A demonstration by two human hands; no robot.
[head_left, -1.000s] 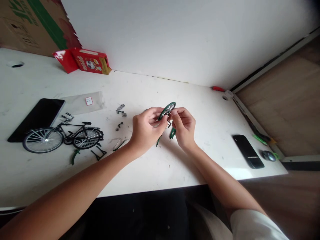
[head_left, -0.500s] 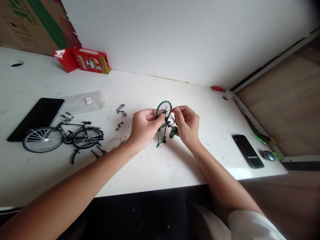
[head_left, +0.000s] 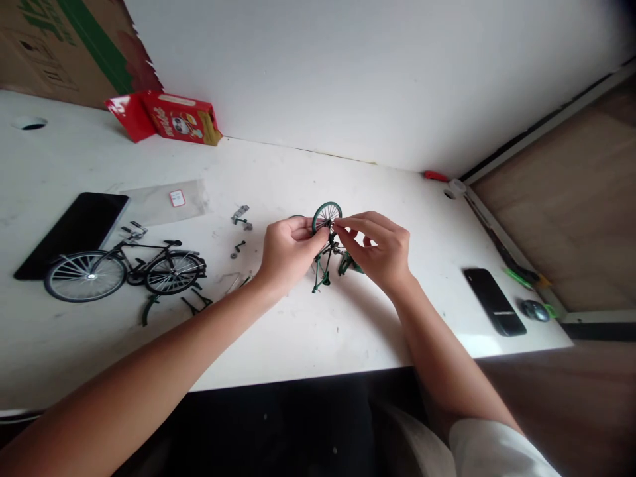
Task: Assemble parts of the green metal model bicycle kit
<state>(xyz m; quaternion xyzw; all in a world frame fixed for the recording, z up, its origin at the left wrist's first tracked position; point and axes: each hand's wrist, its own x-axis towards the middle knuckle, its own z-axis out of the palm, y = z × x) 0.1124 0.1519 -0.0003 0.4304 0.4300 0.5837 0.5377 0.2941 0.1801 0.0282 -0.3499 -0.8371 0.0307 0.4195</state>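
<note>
Between my hands stands a green model bicycle frame point(head_left: 324, 265), its saddle low near the table. At its upper end is a spoked green wheel point(head_left: 328, 212). My left hand point(head_left: 293, 248) is closed on the wheel and frame, thumb near the hub. My right hand point(head_left: 380, 245) has its thumb and fingertips pinched at the hub's right side; anything between them is too small to make out. Behind my left fingers shows a bit of another green rim point(head_left: 298, 216). A green part point(head_left: 349, 263) lies below my right hand, partly hidden.
Left on the white table point(head_left: 298, 344) are a black model bicycle point(head_left: 163, 265), a black tablet or phone point(head_left: 74, 232), a clear bag point(head_left: 163, 204), small grey parts point(head_left: 240, 215) and green pieces point(head_left: 196, 305). A red box point(head_left: 183, 119) stands behind; a black phone point(head_left: 494, 301) lies right.
My right hand has shifted slightly right and turned, its fingertips now meeting at the wheel hub instead of the rim's right side. My left hand and the wheel have hardly moved.
</note>
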